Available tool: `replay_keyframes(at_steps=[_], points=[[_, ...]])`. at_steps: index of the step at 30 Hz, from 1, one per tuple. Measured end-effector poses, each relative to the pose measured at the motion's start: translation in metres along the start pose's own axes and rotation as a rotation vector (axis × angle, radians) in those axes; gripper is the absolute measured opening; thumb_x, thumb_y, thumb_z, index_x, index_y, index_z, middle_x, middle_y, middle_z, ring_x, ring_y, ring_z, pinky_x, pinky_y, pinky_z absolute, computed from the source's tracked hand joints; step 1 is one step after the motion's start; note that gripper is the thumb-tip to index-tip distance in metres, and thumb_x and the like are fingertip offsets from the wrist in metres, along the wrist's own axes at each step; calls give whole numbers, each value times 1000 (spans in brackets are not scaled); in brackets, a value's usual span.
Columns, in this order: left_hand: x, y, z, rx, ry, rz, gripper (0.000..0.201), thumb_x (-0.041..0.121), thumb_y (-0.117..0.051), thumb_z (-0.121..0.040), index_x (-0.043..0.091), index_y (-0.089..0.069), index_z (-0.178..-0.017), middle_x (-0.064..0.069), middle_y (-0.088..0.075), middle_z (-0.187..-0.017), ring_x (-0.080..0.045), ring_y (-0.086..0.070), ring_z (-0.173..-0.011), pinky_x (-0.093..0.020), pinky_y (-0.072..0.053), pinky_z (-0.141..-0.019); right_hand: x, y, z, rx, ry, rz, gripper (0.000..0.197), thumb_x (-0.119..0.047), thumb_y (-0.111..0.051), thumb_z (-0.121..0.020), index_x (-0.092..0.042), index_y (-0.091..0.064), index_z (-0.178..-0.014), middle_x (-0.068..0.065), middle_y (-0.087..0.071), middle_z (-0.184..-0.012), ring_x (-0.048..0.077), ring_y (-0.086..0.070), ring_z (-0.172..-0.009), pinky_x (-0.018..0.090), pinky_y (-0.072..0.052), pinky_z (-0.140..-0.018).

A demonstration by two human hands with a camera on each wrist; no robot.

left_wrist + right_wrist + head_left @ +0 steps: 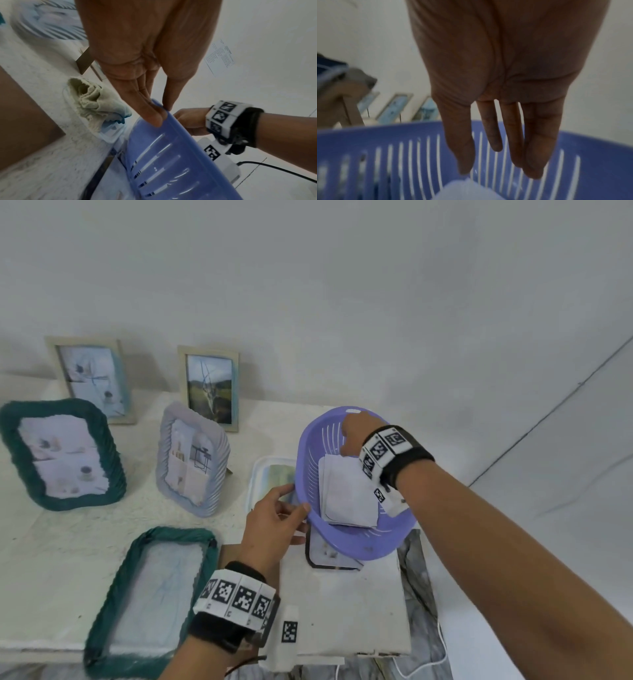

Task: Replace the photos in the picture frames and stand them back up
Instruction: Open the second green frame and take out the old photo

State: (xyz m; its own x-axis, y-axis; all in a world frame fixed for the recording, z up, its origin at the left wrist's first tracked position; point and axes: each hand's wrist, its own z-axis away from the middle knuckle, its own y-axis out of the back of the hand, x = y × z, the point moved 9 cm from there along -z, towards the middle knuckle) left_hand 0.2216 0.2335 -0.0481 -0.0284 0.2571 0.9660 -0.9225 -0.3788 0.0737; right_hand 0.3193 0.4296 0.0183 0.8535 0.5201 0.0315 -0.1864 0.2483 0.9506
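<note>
Smooth plastic basket (356, 546), paper photos (346, 494)

Left hand (274, 523) pinching, right hand (354, 436) seemingly straight-fingered.

Looks like a plain room in a home, set up for recording. White painted wall (308, 285), bare except a printed sheet (221, 56) taped up. White tabletop (61, 542) w/ rough textured cover, household bits on it: picture frames (202, 386) standing along the back, lavender plastic basket (356, 546), crumpled cloth (92, 100). Marble-pattern floor (418, 583) beside the tabletop, w/ a white cable (424, 666) trailing over it. No lab or shop gear in view.
</note>
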Motion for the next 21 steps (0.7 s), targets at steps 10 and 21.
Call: replay_keyframes(at_steps=[10, 21], points=[[5, 0, 0, -42, -39, -49, 45, 17, -68, -90, 18, -54, -132, -9, -68, -83, -14, -68, -69, -29, -58, -58, 8, -59, -20, -136, -14, 158, 54, -32, -78, -76, -9, -53, -118, 9, -62, -108, 29, -62, -94, 39, -53, -72], [9, 1, 3, -41, -58, -107, 49, 23, -67, -91, 21, -49, -137, -6, -67, -88, -15, -68, -75, -27, -59, -59, 10, -22, -9, 14, -18, -96, 21, -15, -50, -93, -14, -50, -114, 12, -62, -109, 32, -60, -93, 39, -50, -79]])
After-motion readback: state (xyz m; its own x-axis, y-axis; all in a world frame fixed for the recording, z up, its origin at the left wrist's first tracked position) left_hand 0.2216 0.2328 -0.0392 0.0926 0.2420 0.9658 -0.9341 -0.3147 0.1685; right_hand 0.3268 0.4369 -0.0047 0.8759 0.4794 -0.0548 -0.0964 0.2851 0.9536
